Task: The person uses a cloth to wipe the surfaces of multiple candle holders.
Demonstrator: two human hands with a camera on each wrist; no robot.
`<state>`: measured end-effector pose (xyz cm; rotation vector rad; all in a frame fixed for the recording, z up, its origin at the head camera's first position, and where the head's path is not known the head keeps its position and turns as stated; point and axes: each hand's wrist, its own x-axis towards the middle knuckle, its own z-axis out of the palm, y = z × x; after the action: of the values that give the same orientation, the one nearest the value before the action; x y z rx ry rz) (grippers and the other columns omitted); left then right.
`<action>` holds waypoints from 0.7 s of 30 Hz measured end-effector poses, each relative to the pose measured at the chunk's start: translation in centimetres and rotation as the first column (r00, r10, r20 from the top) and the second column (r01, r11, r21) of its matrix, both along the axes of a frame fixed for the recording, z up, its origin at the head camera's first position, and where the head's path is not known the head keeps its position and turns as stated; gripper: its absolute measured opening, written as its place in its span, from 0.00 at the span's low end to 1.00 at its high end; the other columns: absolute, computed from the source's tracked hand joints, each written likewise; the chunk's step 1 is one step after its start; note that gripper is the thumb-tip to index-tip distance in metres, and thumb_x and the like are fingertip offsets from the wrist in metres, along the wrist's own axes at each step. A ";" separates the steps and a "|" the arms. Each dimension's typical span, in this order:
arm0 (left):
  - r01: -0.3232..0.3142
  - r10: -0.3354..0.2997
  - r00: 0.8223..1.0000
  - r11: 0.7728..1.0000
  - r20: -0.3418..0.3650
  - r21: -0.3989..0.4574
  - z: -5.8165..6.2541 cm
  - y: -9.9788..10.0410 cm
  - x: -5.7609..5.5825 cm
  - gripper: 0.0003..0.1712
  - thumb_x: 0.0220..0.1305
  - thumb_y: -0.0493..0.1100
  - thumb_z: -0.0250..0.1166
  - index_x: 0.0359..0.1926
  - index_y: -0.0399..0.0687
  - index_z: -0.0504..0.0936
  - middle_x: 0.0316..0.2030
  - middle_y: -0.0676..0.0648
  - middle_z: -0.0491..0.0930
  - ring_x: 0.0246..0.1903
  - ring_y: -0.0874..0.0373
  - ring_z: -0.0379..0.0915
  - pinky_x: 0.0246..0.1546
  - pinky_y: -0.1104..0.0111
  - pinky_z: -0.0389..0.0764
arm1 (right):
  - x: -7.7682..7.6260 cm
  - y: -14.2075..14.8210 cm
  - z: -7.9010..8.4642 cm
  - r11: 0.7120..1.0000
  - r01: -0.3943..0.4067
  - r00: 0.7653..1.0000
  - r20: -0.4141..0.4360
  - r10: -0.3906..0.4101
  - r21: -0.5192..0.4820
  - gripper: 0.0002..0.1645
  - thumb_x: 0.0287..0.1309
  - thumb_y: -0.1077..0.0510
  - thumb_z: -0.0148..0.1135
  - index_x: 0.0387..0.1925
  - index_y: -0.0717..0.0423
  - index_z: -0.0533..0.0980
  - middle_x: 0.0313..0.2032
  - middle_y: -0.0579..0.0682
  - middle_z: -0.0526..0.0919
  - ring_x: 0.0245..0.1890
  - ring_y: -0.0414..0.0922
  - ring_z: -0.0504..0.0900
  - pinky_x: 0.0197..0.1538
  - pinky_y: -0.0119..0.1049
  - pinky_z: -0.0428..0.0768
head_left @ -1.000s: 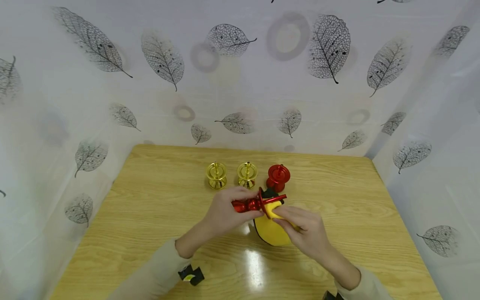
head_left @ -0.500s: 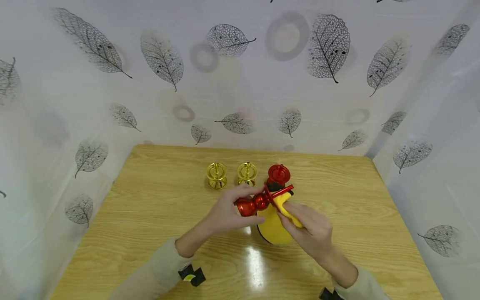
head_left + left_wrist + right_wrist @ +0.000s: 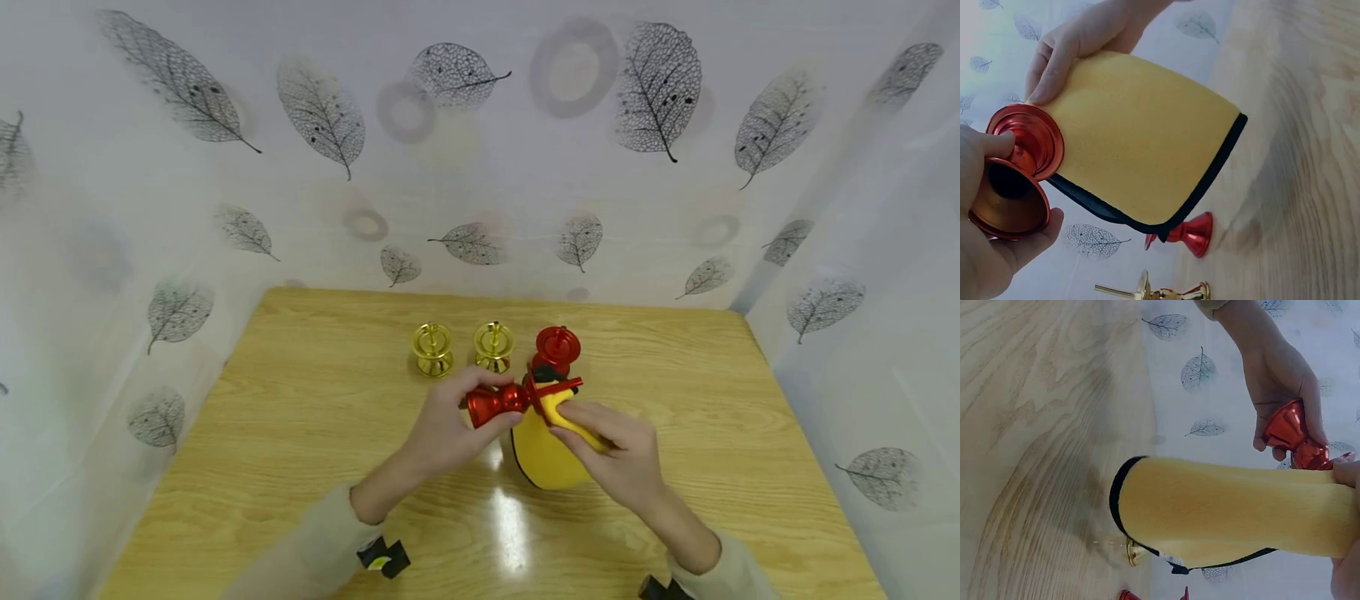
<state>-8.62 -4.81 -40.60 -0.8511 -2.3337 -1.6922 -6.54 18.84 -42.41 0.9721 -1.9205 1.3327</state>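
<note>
My left hand [image 3: 442, 425] holds a shiny red candle holder [image 3: 487, 406] tipped on its side, its flared base toward the palm and its spike pointing right. In the left wrist view the hollow underside of the base [image 3: 1013, 203] faces the camera. A yellow cloth [image 3: 547, 458] with black edging is pinched in my right hand [image 3: 622, 454], bunched against the holder's dish close to the spike. The rest of the cloth [image 3: 1141, 137] hangs down over the table. In the right wrist view, the cloth [image 3: 1222, 506] hides much of the dish.
Behind the hands, a second red candle holder [image 3: 558, 346] stands upright, partly covered by the cloth. Two gold candle holders, one at left [image 3: 432, 350] and one in the middle [image 3: 493, 342], stand beside it on the wooden table [image 3: 337, 400]. A leaf-patterned curtain [image 3: 510, 167] surrounds the table.
The left fingers spread off the red candle holder half a second ago and now grip its stem again. Over the second, holder and cloth have shifted slightly right, and the cloth has moved along the dish.
</note>
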 end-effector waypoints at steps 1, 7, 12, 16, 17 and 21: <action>-0.002 0.002 0.999 1.000 -0.046 -0.013 -0.1 0.0 -0.1 0.20 0.55 0.44 0.73 0.49 0.47 0.81 0.45 0.47 0.84 0.36 0.61 0.80 0.33 0.74 0.83 | 0.1 0.0 0.1 1.000 -0.023 0.999 0.049 0.023 -0.017 0.17 0.41 0.73 0.74 0.38 0.68 0.84 0.38 0.60 0.88 0.43 0.41 0.88 0.47 0.26 0.83; -0.106 0.024 0.923 0.975 -0.384 -0.195 -0.2 0.0 -0.5 0.20 0.53 0.46 0.75 0.46 0.45 0.82 0.41 0.49 0.83 0.40 0.60 0.77 0.41 0.74 0.80 | 0.7 -0.1 0.7 0.996 -0.038 0.939 0.338 0.062 -0.079 0.18 0.43 0.80 0.67 0.39 0.66 0.84 0.37 0.57 0.89 0.40 0.38 0.88 0.41 0.27 0.85; -0.172 -0.040 0.818 0.935 -0.574 -0.310 -0.3 -0.1 -0.8 0.20 0.51 0.46 0.75 0.46 0.45 0.84 0.42 0.49 0.82 0.42 0.57 0.74 0.43 0.71 0.78 | 0.9 0.0 2.1 0.999 0.028 0.781 0.625 -0.004 -0.029 0.09 0.55 0.66 0.67 0.40 0.61 0.84 0.37 0.50 0.89 0.33 0.38 0.88 0.33 0.32 0.85; -0.181 -0.132 0.731 0.909 -0.670 -0.376 -0.4 -0.3 -1.1 0.20 0.52 0.45 0.74 0.46 0.45 0.84 0.42 0.48 0.82 0.41 0.57 0.74 0.44 0.70 0.78 | 0.4 0.2 3.4 0.996 0.058 0.629 0.772 -0.092 0.071 0.11 0.57 0.53 0.68 0.39 0.56 0.85 0.33 0.50 0.90 0.24 0.41 0.85 0.26 0.35 0.83; -0.183 -0.152 0.709 0.903 -0.688 -0.388 -0.5 -0.4 -1.1 0.20 0.52 0.45 0.74 0.46 0.45 0.84 0.42 0.48 0.82 0.41 0.56 0.74 0.44 0.70 0.78 | 0.3 0.2 3.7 0.993 0.060 0.600 0.791 -0.116 0.100 0.12 0.57 0.51 0.68 0.39 0.54 0.85 0.32 0.51 0.89 0.23 0.42 0.85 0.26 0.35 0.83; -0.174 -0.206 0.661 0.893 -0.721 -0.415 -0.7 -0.6 -1.4 0.19 0.53 0.44 0.74 0.47 0.46 0.83 0.42 0.48 0.82 0.41 0.55 0.74 0.45 0.69 0.79 | -0.2 0.1 4.4 0.976 0.040 0.570 0.797 -0.200 0.216 0.13 0.56 0.45 0.68 0.37 0.49 0.86 0.33 0.48 0.90 0.25 0.39 0.85 0.27 0.31 0.81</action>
<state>-9.99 -5.41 -41.26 -1.3295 -2.0676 -0.5309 -6.72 18.99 -38.06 0.2284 -2.7685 1.7285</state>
